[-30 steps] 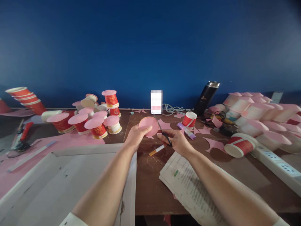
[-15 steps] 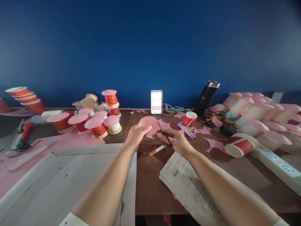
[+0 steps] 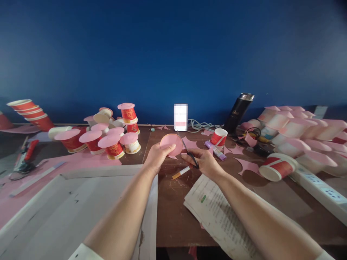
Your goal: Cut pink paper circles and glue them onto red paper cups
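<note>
Between the thumb and fingers of my left hand is a round piece of pink paper, its face tilted toward me. What lies behind the disc is hidden. A pair of scissors with black handles sits in my right hand, the fingers curled round the handles. The blades point up and away, close along the right edge of the disc. Pink paper scraps lie on the table just behind the scissors. Below the hands rests a cigarette-like stick, white with an orange end.
Left stand red paper cups topped with pink discs. Right are a red cup, a purple glue stick, a black flask, piled pink-topped cups and a power strip. A booklet lies under my right forearm, a white box lid under my left.
Hardly anything differs. The whole view has shifted by a few pixels, while both hands keep the same hold on the pink disc and the scissors.
</note>
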The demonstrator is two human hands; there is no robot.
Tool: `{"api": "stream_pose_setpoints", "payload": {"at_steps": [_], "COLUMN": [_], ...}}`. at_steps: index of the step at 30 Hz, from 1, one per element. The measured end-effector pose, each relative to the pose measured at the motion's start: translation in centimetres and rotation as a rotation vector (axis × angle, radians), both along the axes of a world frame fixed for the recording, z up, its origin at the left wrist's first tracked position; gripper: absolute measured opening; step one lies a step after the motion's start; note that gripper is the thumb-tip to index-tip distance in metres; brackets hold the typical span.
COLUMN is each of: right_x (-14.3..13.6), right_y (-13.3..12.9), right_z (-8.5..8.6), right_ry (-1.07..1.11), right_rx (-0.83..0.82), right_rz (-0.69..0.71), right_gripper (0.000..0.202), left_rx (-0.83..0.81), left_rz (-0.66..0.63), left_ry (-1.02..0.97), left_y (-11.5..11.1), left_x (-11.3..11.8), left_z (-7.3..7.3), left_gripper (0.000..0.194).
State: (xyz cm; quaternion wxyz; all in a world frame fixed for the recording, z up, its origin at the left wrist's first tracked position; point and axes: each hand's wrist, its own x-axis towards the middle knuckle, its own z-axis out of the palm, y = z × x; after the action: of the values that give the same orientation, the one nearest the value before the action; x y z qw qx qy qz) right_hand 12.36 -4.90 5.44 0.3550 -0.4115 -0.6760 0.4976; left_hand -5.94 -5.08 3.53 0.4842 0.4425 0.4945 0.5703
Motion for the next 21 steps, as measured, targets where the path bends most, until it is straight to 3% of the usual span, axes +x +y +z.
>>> {"api": "stream_pose_setpoints", "payload": {"at_steps": [21], "right_x": [-0.21], "right_y": [-0.12], "right_z": [-0.09], "right_ry": [0.01], "right_rx": [-0.061], "right_rz": [-0.033], "right_gripper": [0.048], "left_rx": [-0.013], "left_rz": [0.027], "left_ry": [0.005], "left_y": [0.0], "left_x": [0.04], "left_z": [0.2], "left_gripper": [0.051]}}
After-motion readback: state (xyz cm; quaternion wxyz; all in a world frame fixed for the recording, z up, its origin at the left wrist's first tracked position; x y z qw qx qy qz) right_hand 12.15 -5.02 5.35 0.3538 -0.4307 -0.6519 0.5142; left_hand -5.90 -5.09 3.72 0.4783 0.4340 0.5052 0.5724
